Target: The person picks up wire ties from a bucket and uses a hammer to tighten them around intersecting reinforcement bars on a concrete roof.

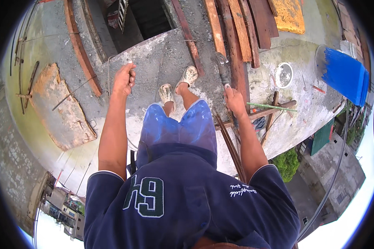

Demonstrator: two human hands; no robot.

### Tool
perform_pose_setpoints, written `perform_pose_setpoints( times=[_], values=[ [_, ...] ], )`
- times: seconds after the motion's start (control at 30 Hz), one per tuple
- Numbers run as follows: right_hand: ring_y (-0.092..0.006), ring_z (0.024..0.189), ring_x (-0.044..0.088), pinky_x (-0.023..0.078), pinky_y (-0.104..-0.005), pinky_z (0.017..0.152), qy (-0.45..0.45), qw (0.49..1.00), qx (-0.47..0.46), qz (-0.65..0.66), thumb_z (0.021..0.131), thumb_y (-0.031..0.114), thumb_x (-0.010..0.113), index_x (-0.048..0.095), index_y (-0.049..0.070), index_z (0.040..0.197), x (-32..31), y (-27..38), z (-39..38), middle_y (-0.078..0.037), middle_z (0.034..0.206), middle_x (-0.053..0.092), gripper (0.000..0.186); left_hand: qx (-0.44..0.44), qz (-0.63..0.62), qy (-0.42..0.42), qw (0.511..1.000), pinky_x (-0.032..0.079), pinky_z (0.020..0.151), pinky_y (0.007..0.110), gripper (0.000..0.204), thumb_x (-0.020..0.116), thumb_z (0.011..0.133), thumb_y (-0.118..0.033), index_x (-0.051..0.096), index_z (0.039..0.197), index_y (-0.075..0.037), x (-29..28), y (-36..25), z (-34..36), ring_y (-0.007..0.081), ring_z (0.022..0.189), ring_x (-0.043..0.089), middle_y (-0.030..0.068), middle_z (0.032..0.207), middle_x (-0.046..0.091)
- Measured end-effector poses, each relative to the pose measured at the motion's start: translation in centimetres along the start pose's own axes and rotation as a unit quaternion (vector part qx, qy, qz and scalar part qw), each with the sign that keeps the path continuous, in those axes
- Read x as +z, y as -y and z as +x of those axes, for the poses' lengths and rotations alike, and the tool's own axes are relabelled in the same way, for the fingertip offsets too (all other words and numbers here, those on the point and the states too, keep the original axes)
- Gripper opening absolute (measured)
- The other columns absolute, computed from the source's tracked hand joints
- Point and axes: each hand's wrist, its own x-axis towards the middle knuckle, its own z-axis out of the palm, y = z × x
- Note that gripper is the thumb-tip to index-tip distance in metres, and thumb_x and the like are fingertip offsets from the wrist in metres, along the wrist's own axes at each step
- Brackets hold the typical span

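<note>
Dark-blue shirt (166, 216) is filling the near foreground, with blue shorts (178, 133) showing past its hem. Pale clogs (189, 75) are standing on rough grey concrete (147, 74); taking these as landmark, working left to right.

Far left of the clogs, thin dark bars (17, 54) are lying along the ground. Closer in, still well left of them, a weathered panel (62, 110) is lying flat, its surface flaking. A reddish-brown beam (79, 47) is stretching away, left of and beyond the clogs.

Left hand (124, 79) is hovering left of the clogs, fingers curling inward; cannot tell whether they are closing on anything. Beyond the clogs, slightly left, a dark rectangular opening (150, 20) is gaping.

Just right of the clogs, a hammer (223, 71) is pointing head-outward. Right hand (234, 101) is clamping its handle, right of and nearer than the clogs. Long planks (239, 31) are lying right of and beyond the clogs. Right and nearer, a green rod (274, 107) is crossing some sticks (269, 120). Farther right of the clogs, a white ring (284, 75) is resting; rightmost, a blue sheet (345, 72) is lying.
</note>
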Motion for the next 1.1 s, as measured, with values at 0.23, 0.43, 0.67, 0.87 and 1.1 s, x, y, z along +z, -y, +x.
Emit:
perform_pose_setpoints(
  times=[0.23,0.43,0.67,0.87,1.1],
  values=[
    [-0.0092,0.042,0.043,0.035,-0.0276,0.037,0.052,0.995,0.039,0.075,0.099,0.043,0.051,0.059,0.001,0.085,3.1,3.2,-0.7,-0.001,0.060,0.050,0.045,-0.110,-0.008,0.029,0.993,0.029,0.037,0.024,0.026,0.062,0.095,-0.035,0.060,0.096,-0.008,0.0,7.4,0.5,0.0061,0.046,0.041,-0.0026,0.062,0.051],
    [-0.0101,0.043,0.044,0.035,-0.0277,0.037,0.113,0.988,-0.056,0.086,0.098,0.043,0.053,0.059,0.000,0.088,4.8,4.0,6.3,-0.001,0.062,0.051,0.045,-0.123,-0.002,0.006,0.992,0.029,0.036,0.023,0.023,0.063,0.094,-0.031,0.059,0.095,-0.009,-0.8,12.0,0.2,0.0060,0.046,0.040,-0.0021,0.062,0.051],
    [-0.0117,0.040,0.043,0.035,-0.0283,0.036,0.048,0.999,-0.001,-0.018,0.099,0.043,0.051,0.056,0.002,0.074,7.8,-4.3,13.0,-0.001,0.053,0.046,0.048,-0.109,-0.078,0.006,0.991,0.041,0.046,0.026,0.013,0.056,0.093,-0.014,0.058,0.105,-0.008,-0.8,17.2,4.6,0.0102,0.059,0.051,0.0045,0.078,0.061],
    [-0.0122,0.042,0.045,0.037,-0.0287,0.038,0.025,0.999,-0.035,-0.001,0.099,0.041,0.051,0.056,0.003,0.075,12.4,-6.0,16.8,-0.003,0.056,0.049,0.046,-0.049,0.034,0.104,0.993,0.048,0.065,0.028,0.016,0.050,0.098,-0.015,0.057,0.111,-0.008,5.4,14.4,12.4,0.0114,0.074,0.060,0.0057,0.097,0.068],
    [-0.0100,0.047,0.047,0.040,-0.0262,0.043,-0.004,0.983,-0.134,0.129,0.100,0.038,0.054,0.058,0.003,0.087,13.9,2.1,15.1,0.000,0.061,0.050,0.038,0.026,0.119,0.081,0.989,0.048,0.066,0.024,0.020,0.051,0.098,-0.015,0.060,0.112,-0.005,-5.0,24.0,14.8,0.0094,0.072,0.059,0.0055,0.096,0.069]
  ],
)
